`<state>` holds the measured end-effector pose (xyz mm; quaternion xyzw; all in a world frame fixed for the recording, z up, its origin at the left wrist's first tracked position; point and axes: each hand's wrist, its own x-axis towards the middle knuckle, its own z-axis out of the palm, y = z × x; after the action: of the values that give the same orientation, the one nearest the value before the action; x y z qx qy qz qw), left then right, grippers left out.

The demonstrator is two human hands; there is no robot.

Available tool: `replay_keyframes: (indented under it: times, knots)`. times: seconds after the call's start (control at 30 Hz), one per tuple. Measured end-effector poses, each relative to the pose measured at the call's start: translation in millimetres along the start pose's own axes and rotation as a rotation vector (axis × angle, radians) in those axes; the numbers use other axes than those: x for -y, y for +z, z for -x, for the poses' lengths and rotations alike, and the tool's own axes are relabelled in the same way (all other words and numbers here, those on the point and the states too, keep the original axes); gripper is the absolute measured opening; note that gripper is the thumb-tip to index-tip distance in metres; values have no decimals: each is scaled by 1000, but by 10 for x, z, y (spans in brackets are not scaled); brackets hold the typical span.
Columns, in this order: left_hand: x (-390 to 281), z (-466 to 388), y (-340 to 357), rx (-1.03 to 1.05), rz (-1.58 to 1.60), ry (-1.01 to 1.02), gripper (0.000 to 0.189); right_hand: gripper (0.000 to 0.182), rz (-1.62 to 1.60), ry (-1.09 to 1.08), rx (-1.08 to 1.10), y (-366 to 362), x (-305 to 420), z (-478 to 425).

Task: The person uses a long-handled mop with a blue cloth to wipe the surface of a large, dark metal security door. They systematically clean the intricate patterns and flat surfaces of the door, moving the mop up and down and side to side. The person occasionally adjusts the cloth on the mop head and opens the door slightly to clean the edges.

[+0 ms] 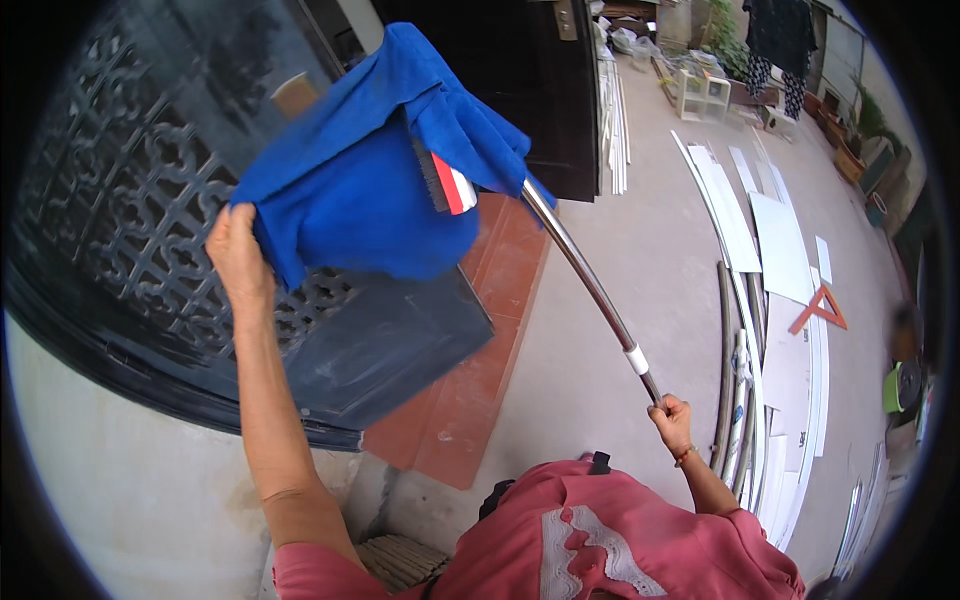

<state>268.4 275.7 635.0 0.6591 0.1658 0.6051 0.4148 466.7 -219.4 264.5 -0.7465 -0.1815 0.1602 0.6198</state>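
Note:
My left hand pinches the lower left corner of a blue cloth in front of the dark metal door. The cloth drapes over the head of a long-handled brush, whose red and white edge and dark bristles show beneath a fold. From that head a telescopic metal pole with a white collar runs down to the right. My right hand grips the pole's thinner lower part below the collar. Most of the brush head is hidden by the cloth.
A dark door with an ornamental lattice stands at left, above a red tiled step. White panels and strips lie on the concrete floor at right, with a red triangular frame on them. A white shelf unit stands farther back.

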Motion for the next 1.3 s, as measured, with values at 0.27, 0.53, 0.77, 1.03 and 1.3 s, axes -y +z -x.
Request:
replay_keyframes:
  times: [0.27,0.53,0.77,1.03,1.3]
  knots:
    - [-297,-45,1282,131,211,-7,19,20,86,55,-187,-47,-119,-196]
    - [337,570,3006,914,-306,455,62,22,47,35,-180,215,-108,-653]
    - [882,366,3195,830,-35,572,16,23,6,150,-95,234,-131,-1055]
    - [1747,745,3293,882,126,250,10,32,-62,278,-103,125,-383,-1384]
    - [2164,1549,4094,1163,294,1,8,38,-166,370,-172,-428,-565,-2011]
